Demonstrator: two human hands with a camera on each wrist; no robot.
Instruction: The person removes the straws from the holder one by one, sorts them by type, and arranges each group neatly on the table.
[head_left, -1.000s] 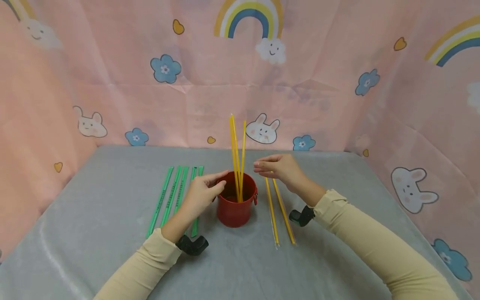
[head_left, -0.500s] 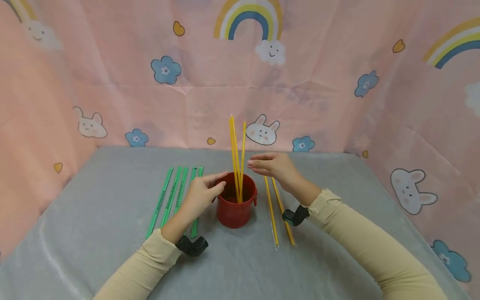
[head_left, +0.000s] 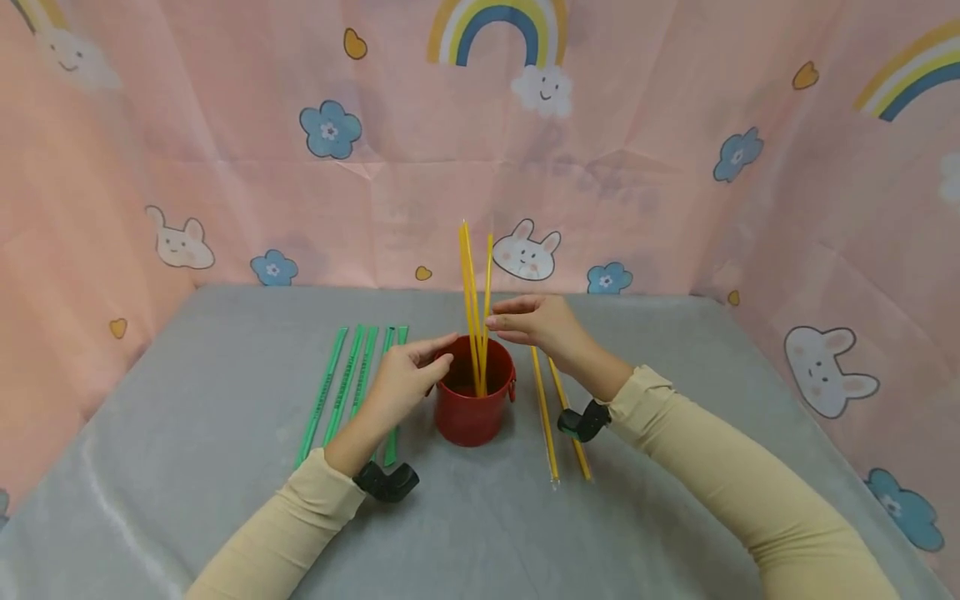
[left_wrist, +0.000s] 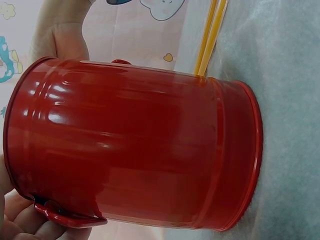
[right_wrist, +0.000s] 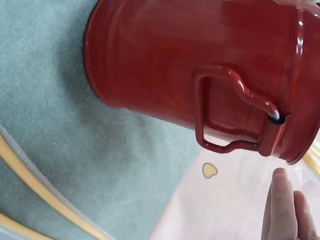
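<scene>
A red metal bucket stands upright on the table with several slim yellow sticks, apparently straws, leaning in it. My left hand holds its left rim; in the left wrist view, fingers lie beside the small bucket handle. Beyond the right rim, my right hand has its fingertips by the yellow straws, its fingers nearly straight. Whether they touch a straw cannot be told. In the right wrist view, those fingers extend just below the bucket's rim.
Several green-wrapped sticks with printing lie side by side left of the bucket, partly behind the left forearm. Two yellow straws in clear wrappers lie to its right, partly under the right wrist. A patterned pink cloth hangs behind the grey-covered table.
My right hand has moved left, from beside the bucket to the yellow straws standing in it. The left hand stays at the rim. The head view has shifted slightly.
</scene>
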